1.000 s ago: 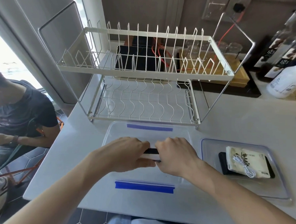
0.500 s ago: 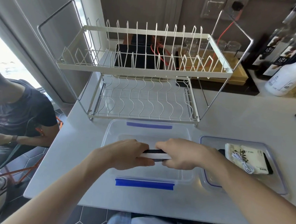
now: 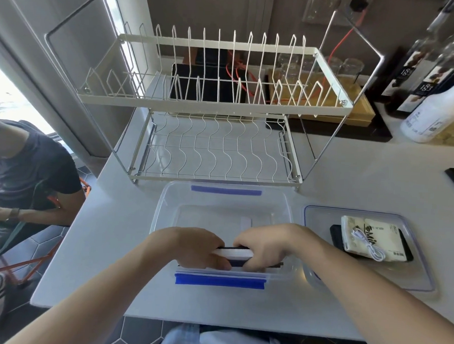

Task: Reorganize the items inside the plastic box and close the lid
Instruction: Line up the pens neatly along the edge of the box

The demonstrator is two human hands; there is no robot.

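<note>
Both hands have dropped lower into the plastic box (image 3: 160,215) since a second ago, carrying the flat white-and-black items (image 3: 233,252) down toward its near wall. The left hand (image 3: 190,247) grasps the left end of that stack, fingers curled round it, and the right hand (image 3: 265,246) grasps the right end the same way, so only a short strip of the stack shows between them. Just nearer than the hands runs the box's near rim with its blue latch (image 3: 219,280), close to the near edge of the white counter (image 3: 111,244). To the right, touching or just beside the box, the clear lid (image 3: 410,273) lies flat with a black slab (image 3: 335,234) and a cream packet (image 3: 369,237) stacked on it, a white cable (image 3: 369,247) coiled on top. Bare counter lies on the left of the box as far as the counter's left edge. Farther back, a two-tier wire dish rack (image 3: 216,103) stands right against the box's far rim. A white bottle (image 3: 439,112) stands at the far right. Another seated person (image 3: 28,177) is off the counter's left side.
</note>
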